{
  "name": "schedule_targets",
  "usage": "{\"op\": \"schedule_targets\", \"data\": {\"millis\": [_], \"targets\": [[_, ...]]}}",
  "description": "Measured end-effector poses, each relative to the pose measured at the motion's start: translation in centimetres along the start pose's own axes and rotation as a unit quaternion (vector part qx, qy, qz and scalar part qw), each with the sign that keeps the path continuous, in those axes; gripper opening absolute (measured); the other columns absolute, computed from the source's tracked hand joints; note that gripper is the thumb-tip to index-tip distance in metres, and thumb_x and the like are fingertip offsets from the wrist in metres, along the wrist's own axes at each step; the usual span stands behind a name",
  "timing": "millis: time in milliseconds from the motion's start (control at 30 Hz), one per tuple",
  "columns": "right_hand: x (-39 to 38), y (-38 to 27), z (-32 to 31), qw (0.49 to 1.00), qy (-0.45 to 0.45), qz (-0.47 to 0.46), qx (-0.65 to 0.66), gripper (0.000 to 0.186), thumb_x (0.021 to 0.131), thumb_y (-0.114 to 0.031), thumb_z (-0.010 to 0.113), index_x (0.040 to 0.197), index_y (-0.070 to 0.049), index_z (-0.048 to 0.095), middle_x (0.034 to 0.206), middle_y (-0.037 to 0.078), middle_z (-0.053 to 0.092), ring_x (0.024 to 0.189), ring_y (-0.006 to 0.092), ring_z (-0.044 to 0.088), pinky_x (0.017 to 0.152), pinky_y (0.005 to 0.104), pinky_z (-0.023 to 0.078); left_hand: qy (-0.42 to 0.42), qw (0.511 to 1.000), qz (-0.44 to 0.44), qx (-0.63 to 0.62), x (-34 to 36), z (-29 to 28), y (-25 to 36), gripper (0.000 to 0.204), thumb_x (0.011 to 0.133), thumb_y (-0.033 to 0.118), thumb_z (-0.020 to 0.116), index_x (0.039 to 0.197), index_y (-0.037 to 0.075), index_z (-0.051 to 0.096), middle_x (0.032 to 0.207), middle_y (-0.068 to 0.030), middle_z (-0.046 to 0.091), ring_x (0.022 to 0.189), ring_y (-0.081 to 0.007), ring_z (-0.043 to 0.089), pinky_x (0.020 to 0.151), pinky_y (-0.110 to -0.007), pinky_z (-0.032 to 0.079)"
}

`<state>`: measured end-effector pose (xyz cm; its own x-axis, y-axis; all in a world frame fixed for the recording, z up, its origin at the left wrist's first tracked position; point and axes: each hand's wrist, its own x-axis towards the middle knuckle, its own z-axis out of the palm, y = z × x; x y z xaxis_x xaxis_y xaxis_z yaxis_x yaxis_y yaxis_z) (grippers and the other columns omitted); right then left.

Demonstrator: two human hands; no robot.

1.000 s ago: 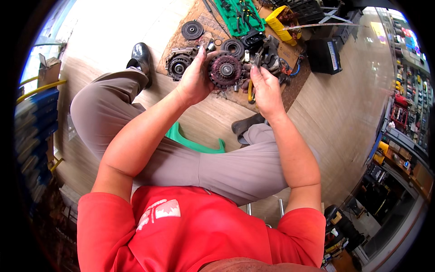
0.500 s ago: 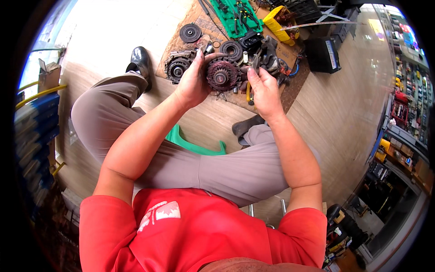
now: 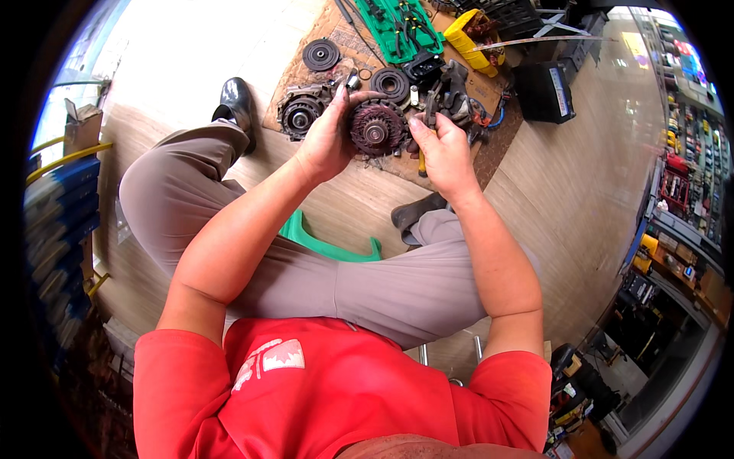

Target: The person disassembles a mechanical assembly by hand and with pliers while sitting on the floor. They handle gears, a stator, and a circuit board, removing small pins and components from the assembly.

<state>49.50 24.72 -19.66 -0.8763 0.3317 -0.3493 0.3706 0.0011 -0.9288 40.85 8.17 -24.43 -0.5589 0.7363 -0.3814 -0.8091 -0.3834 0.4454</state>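
My left hand [image 3: 327, 139] is closed around the left side of a round, toothed alternator part [image 3: 377, 131] with dark reddish windings and a metal hub facing up. Some of its fingers are hidden behind the part. To the right of it, my right hand [image 3: 449, 159] is closed on pliers with a yellow handle [image 3: 422, 164]. The handle points down toward me, and the grey metal end sticks up past the thumb. Whether the right fingertips touch the alternator part cannot be told. A dirty metal alternator housing [image 3: 300, 116] lies left of my left hand.
Beneath the parts is a stained cardboard sheet [image 3: 489, 162]. On it are a black pulley disc [image 3: 321, 55], a dark ring-shaped part [image 3: 391, 84] and a green tool tray [image 3: 394, 34]. A yellow container [image 3: 468, 42] and a black battery-like box [image 3: 543, 93] stand farther right.
My right hand and the pliers have shifted slightly, with the thumb a little lower and farther left. The alternator part has turned or tilted a little; my left hand is nearly still.
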Motion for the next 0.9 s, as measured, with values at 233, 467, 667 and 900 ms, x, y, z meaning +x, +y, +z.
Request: {"op": "schedule_targets", "data": {"millis": [233,467,667,900], "targets": [[-0.1,-0.2,0.1,0.999,0.02,0.017,-0.047,0.015,0.093,-0.017,0.064,0.095,-0.002,0.064,0.074,-0.004,0.059,0.064,0.004,0.048,0.056,0.0229,0.041,0.001,1.0,-0.004,-0.002,0.0,0.0,-0.1,0.06,0.101,0.053,0.028,0.129,0.003,0.048,0.121,-0.0134,0.059,0.113,-0.0232,0.058,0.099,-0.04,0.047],[-0.3,-0.2,0.4,0.997,0.063,-0.026,-0.046,0.013,0.091,-0.015,0.065,0.094,-0.001,0.064,0.072,-0.004,0.06,0.063,0.0041,0.049,0.056,0.0232,0.042,0.01,1.0,-0.013,-0.012,-0.1,0.3,0.1,0.06,0.101,0.053,0.029,0.13,0.003,0.048,0.12,-0.0139,0.06,0.111,-0.0238,0.059,0.097,-0.04,0.049],[-0.2,-0.4,-0.1,0.998,0.044,-0.023,-0.024,0.014,0.091,-0.013,0.065,0.097,0.0,0.065,0.082,-0.001,0.064,0.072,0.0045,0.052,0.065,0.0236,0.045,-0.014,1.0,-0.021,0.004,0.0,-0.6,-0.2,0.064,0.099,0.056,0.035,0.131,0.002,0.046,0.122,-0.0137,0.059,0.112,-0.0237,0.059,0.098,-0.041,0.048],[-0.6,-1.2,0.1,0.999,-0.041,-0.003,-0.027,0.02,0.09,-0.014,0.067,0.103,0.001,0.065,0.092,0.001,0.067,0.081,0.0063,0.056,0.073,0.0242,0.049,0.001,0.999,-0.029,0.026,0.0,-0.1,-0.6,0.054,0.103,0.047,0.033,0.126,0.002,0.051,0.114,-0.0127,0.063,0.104,-0.0199,0.063,0.091,-0.036,0.052]]}}
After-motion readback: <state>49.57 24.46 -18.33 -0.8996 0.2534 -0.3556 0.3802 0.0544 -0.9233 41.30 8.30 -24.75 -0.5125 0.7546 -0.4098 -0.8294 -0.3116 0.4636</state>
